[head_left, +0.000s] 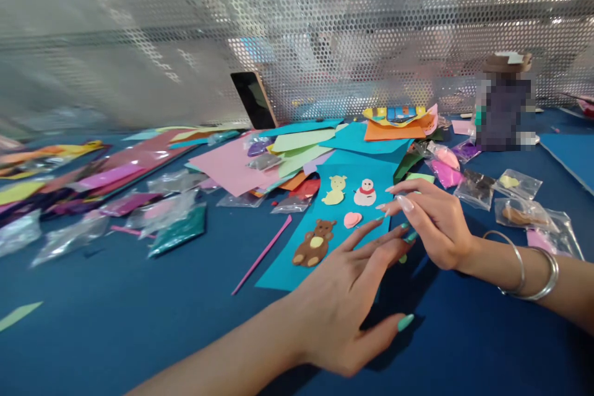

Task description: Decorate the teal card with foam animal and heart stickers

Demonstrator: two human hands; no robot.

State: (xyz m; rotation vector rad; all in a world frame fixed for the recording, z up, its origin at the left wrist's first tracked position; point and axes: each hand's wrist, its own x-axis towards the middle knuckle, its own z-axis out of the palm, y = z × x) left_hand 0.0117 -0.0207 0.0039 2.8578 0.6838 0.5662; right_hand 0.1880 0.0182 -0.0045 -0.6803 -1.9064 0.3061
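Note:
My left hand (357,284) reaches over the lower right of a bright blue paper sheet (288,272), fingers stretched and thumb held apart, with nothing in it. My right hand (434,219) is at the sheet's right edge, its fingers loosely extended and its fingertips close to the snowman; I see nothing held in it. On the sheet are a brown clay bear (314,244), a yellow clay animal (335,190), a white clay snowman (365,192) with a red scarf, and a pink clay piece (352,219). A small green piece (403,258) shows below my left fingers.
A pink modelling stick (262,253) lies left of the sheet. Behind it are stacked coloured papers (232,164) and a phone (254,99) leaning on the perforated metal screen (297,31). Clay packets (473,189) lie at the right; plastic bags (179,229) lie at the left.

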